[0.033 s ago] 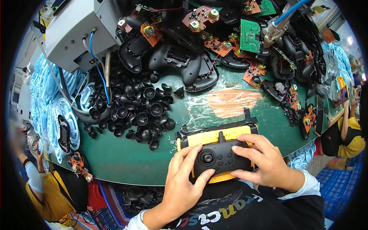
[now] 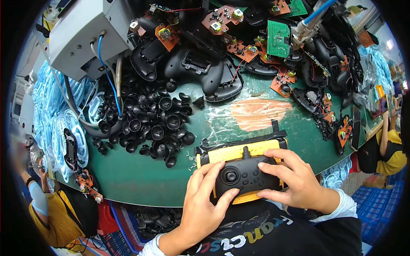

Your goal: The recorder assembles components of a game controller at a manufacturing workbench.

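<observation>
step in hand looks like pressing or checking a shell: black controller (image 2: 247, 181) rests on the yellow pad (image 2: 220, 154) at the near edge of the green table (image 2: 141, 183). left hand (image 2: 203, 198) grips its left end, right hand (image 2: 301, 181) its right, 2 thumbs on the lower edge. next move likely calls for even pressure. bin (image 2: 124, 222) below holds dark parts, type unclear; blue crates (image 2: 376, 209) at right, contents can't tell.
</observation>
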A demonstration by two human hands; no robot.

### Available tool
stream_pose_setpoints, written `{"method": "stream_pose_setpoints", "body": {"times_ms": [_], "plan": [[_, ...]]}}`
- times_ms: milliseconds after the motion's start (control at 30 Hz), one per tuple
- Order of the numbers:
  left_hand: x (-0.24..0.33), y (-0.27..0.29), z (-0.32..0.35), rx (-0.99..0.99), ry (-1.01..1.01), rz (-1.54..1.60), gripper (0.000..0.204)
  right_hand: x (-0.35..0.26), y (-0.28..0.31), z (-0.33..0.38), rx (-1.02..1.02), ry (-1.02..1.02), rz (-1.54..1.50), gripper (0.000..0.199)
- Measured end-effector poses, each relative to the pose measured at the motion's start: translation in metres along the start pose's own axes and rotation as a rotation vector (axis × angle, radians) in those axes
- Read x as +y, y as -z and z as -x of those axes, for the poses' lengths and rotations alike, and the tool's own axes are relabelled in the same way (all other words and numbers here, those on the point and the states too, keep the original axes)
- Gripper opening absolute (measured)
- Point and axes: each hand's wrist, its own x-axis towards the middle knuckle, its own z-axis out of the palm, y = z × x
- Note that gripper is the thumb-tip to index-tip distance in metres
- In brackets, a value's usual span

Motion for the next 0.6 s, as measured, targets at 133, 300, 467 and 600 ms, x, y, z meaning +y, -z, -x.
{"method": "stream_pose_setpoints", "body": {"times_ms": [133, 300, 467, 600], "plan": [[-0.001, -0.003, -0.001, -0.003, -0.049, -0.094, 0.063, 0.004, -0.002, 0.002, -0.015, -0.032, 0.001, 0.049], [0.008, 0.001, 0.003, 0.059, -0.167, -0.011, 0.075, 0.001, -0.019, 0.014, 0.196, 0.111, -0.154, 0.058], [0.013, -0.008, 0.012, 0.072, -0.344, -0.035, 0.050, -0.014, -0.023, 0.029, 0.264, 0.108, -0.169, 0.067], [0.013, -0.012, 0.014, 0.076, -0.337, 0.214, 0.041, -0.018, -0.015, 0.020, 0.210, 0.053, -0.398, 0.048]]}}
